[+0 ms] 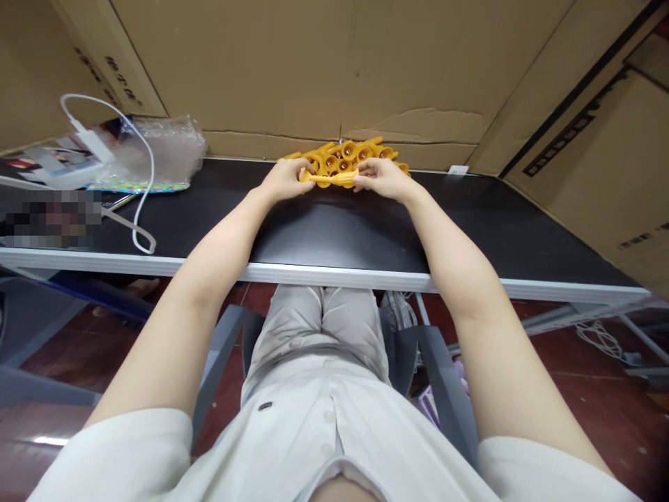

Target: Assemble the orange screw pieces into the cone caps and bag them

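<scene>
Black table [334,230]: left hand [285,180], right hand [384,178] pinch yellow piece [330,179] (arms outstretched).

We count two hands over one black table [339,230]: one left hand [285,180] and one right hand [384,178], both pinching one yellow plastic piece [332,178]. At the table's far edge sits one heap of yellow plastic pieces [349,152], with at least six cup ends showing. At its left end lie one white charger cable [152,164] and one clear plastic bag [172,150].

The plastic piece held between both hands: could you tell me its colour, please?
The piece is orange-yellow, like the pile behind it; head view.
</scene>
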Demonstrator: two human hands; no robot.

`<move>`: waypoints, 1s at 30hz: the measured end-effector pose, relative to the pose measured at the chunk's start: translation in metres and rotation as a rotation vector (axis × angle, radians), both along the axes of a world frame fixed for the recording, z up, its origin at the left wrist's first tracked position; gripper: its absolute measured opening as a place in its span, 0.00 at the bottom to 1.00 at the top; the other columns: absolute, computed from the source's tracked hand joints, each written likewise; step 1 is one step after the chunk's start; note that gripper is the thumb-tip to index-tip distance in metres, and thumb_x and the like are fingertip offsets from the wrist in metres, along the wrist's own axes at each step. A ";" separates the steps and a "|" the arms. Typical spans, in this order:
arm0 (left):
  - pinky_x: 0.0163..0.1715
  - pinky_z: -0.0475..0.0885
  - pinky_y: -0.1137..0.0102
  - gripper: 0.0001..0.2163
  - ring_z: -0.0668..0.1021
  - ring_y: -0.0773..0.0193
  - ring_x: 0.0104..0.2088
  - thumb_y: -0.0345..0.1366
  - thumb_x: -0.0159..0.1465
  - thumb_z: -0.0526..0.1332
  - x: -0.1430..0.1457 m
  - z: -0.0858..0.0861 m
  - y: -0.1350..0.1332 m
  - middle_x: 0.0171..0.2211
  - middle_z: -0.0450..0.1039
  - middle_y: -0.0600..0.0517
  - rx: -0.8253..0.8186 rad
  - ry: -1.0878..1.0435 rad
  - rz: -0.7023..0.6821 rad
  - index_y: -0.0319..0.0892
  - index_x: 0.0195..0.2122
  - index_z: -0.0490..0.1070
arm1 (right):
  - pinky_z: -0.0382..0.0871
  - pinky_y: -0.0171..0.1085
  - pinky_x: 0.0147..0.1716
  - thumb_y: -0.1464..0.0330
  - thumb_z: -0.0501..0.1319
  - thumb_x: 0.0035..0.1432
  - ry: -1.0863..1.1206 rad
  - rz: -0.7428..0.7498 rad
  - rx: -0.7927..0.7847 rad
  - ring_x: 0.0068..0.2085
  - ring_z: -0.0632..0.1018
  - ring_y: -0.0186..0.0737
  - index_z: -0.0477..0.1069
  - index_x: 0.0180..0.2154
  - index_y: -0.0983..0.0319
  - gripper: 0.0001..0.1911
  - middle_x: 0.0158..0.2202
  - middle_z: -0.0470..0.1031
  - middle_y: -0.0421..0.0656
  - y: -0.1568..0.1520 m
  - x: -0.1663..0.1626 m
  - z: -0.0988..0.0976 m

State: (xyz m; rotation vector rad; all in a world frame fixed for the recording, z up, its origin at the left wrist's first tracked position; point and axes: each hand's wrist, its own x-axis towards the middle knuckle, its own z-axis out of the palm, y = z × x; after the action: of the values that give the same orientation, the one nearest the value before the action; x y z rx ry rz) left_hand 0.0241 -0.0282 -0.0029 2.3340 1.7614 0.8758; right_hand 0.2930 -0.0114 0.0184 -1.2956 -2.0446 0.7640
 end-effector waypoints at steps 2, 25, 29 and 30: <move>0.58 0.72 0.61 0.18 0.80 0.51 0.48 0.42 0.64 0.66 0.000 -0.001 0.000 0.41 0.80 0.49 0.004 -0.002 0.005 0.43 0.53 0.81 | 0.83 0.55 0.62 0.53 0.75 0.66 0.042 -0.001 -0.038 0.50 0.89 0.52 0.79 0.47 0.55 0.16 0.46 0.85 0.45 0.002 0.001 -0.002; 0.46 0.74 0.66 0.13 0.77 0.59 0.37 0.38 0.60 0.68 -0.005 -0.015 0.020 0.36 0.79 0.51 0.180 -0.093 -0.040 0.43 0.46 0.80 | 0.80 0.32 0.29 0.46 0.69 0.72 0.298 0.068 -0.238 0.25 0.83 0.37 0.73 0.40 0.61 0.24 0.28 0.83 0.44 0.010 0.000 -0.007; 0.40 0.73 0.67 0.10 0.75 0.62 0.33 0.38 0.60 0.70 -0.004 -0.015 0.019 0.30 0.75 0.53 0.139 -0.166 -0.072 0.43 0.42 0.79 | 0.79 0.31 0.29 0.47 0.69 0.73 0.289 0.071 -0.244 0.26 0.84 0.37 0.72 0.41 0.60 0.23 0.28 0.82 0.43 0.012 0.001 -0.009; 0.38 0.72 0.68 0.10 0.74 0.62 0.31 0.39 0.60 0.70 -0.003 -0.015 0.020 0.28 0.73 0.54 0.118 -0.188 -0.086 0.44 0.41 0.79 | 0.79 0.31 0.29 0.48 0.69 0.74 0.284 0.069 -0.237 0.27 0.84 0.37 0.72 0.42 0.59 0.22 0.29 0.82 0.43 0.012 0.001 -0.009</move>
State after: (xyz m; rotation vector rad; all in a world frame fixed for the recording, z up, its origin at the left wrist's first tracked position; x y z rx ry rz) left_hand 0.0207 -0.0085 -0.0182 2.2899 1.5645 1.1705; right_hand 0.2942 0.0010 0.0094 -1.1670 -1.8191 1.1798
